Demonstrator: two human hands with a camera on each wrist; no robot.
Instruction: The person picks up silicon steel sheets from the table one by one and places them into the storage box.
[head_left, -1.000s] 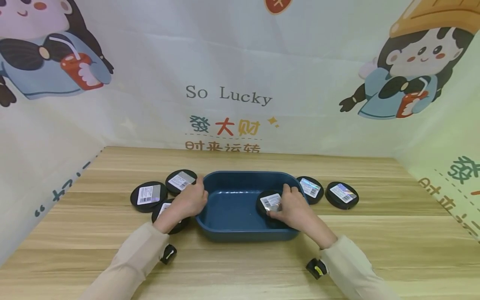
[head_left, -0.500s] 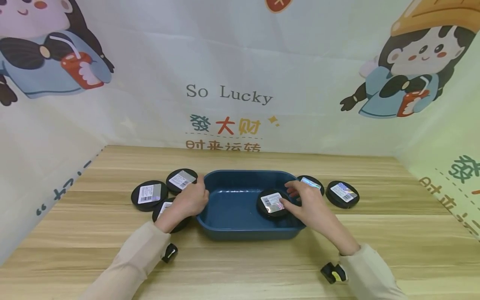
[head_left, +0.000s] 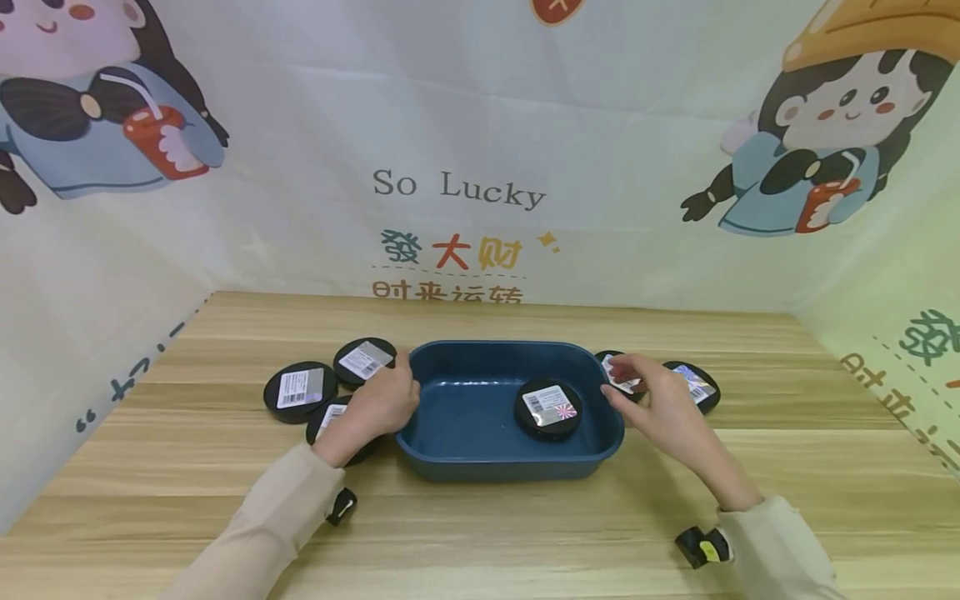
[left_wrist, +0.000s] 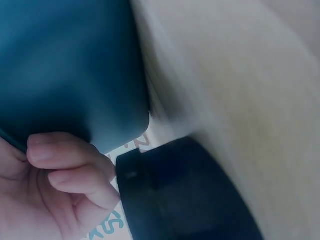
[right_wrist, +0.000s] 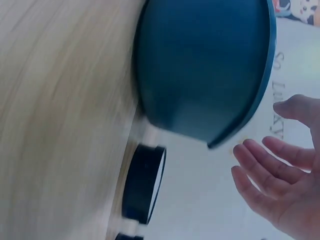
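1. Basically wood table (head_left: pixel 480 537); printed cloth (head_left: pixel 465 108) wall at 12 o'clock.
2. Tub (head_left: pixel 459 421) mid-table, black disc (head_left: pixel 548 410) inside toward 3.
3. Left hand (head_left: pixel 380 403) clamped on tub's rim, 9.
4. Right hand (head_left: pixel 666 407) at 3, fingers apart.

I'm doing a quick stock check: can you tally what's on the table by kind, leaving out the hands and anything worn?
Blue bin: 1
Black labelled discs: 6 in sight (3 left of the bin, 1 inside it, 2 right of it)
Total: 7
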